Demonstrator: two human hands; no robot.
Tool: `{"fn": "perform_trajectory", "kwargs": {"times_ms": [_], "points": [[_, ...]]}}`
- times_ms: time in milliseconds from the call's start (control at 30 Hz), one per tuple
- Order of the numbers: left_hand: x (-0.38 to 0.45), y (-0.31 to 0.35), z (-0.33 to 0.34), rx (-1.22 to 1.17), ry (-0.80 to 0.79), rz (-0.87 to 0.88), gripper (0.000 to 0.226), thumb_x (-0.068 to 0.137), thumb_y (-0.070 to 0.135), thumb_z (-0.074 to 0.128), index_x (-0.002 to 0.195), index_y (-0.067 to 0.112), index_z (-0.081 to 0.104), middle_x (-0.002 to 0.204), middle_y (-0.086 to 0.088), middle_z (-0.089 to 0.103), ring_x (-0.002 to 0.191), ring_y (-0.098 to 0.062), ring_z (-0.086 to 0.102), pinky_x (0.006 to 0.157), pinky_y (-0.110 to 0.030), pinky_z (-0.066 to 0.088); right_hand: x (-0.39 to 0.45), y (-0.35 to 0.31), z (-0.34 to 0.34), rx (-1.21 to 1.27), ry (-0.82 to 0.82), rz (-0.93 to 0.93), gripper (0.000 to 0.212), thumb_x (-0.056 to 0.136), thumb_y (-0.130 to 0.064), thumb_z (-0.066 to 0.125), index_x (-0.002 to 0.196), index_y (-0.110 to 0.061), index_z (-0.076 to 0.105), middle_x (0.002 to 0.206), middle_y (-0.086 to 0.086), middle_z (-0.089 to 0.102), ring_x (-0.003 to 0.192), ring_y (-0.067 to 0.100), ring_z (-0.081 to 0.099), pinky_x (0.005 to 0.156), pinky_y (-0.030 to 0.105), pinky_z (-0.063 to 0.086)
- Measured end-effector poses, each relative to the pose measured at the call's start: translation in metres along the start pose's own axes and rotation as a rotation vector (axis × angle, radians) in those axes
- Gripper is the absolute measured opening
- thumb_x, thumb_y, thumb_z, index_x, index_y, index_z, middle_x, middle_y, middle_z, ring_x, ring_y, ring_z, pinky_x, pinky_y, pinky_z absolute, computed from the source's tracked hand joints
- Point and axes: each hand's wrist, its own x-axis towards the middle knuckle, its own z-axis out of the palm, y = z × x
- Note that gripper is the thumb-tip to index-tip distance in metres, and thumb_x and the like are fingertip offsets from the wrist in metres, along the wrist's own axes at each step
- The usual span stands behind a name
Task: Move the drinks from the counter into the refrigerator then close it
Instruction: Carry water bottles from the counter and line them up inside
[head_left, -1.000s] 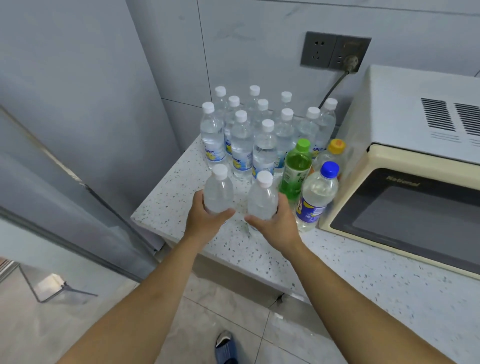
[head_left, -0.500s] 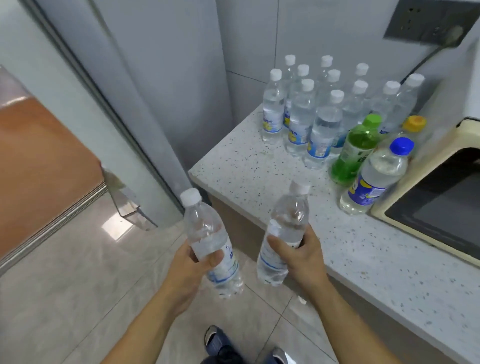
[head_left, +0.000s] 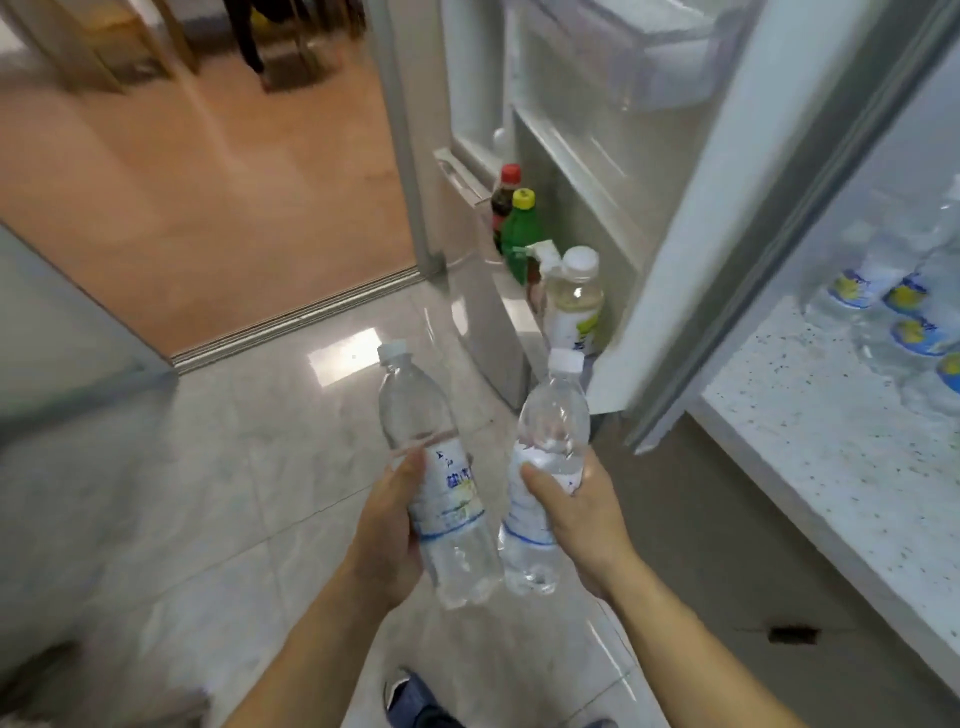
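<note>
My left hand (head_left: 387, 525) grips a clear water bottle (head_left: 431, 478) with a white cap, held over the floor. My right hand (head_left: 576, 512) grips a second clear water bottle (head_left: 545, 467) beside it. The refrigerator door (head_left: 691, 223) stands open in front of me. Its lower door shelf holds a red-capped dark bottle (head_left: 505, 195), a yellow-capped green bottle (head_left: 519, 228) and a white-capped pale drink (head_left: 574, 301). Several more water bottles (head_left: 893, 306) stand blurred on the speckled counter (head_left: 810, 447) at the right.
A glossy tiled floor (head_left: 234, 493) lies below my hands, with an orange floor beyond a door threshold (head_left: 296, 317). Chair legs and a person's leg (head_left: 249, 47) show at the far top. My shoe (head_left: 410, 696) is at the bottom edge.
I have turned left from the counter toward the open refrigerator, carrying both bottles. The counter bottles slid to the right edge of view and the door shelves came into sight.
</note>
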Motion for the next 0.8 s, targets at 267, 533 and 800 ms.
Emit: {"fn": "perform_trajectory", "kwargs": {"times_ms": [267,533,800], "points": [[0.018,0.092,-0.129,-0.051,0.122,-0.025,0.061,0.075,0.054,0.06,0.112,0.006,0.069,0.101,-0.015,0.076,0.084,-0.028,0.075,0.063,-0.034,0.06,0.057,0.003,0.153,0.012,-0.124,0.124,0.029,0.091,-0.026,0.069,0.12,-0.021,0.068,0.112,0.006,0.074,0.105,0.029,0.07,0.096,0.05,0.054],[0.076,0.165,-0.188,0.202,0.164,0.131,0.065,0.07,0.057,0.077,0.119,0.017,0.064,0.105,-0.014,0.075,0.094,-0.033,0.074,0.073,-0.042,0.06,0.125,0.003,0.235,-0.046,-0.158,0.165,0.058,0.067,-0.052,0.076,0.118,-0.027,0.067,0.11,0.001,0.075,0.098,0.022,0.073,0.091,0.048,0.058],[0.199,0.256,-0.199,0.249,0.166,0.155,0.063,0.069,0.052,0.071,0.122,0.018,0.059,0.102,-0.011,0.076,0.091,-0.03,0.074,0.069,-0.038,0.06,0.262,-0.015,0.297,0.017,-0.101,0.16,0.059,0.066,-0.056,0.074,0.118,-0.029,0.066,0.107,0.002,0.075,0.096,0.024,0.074,0.088,0.051,0.058]]}}
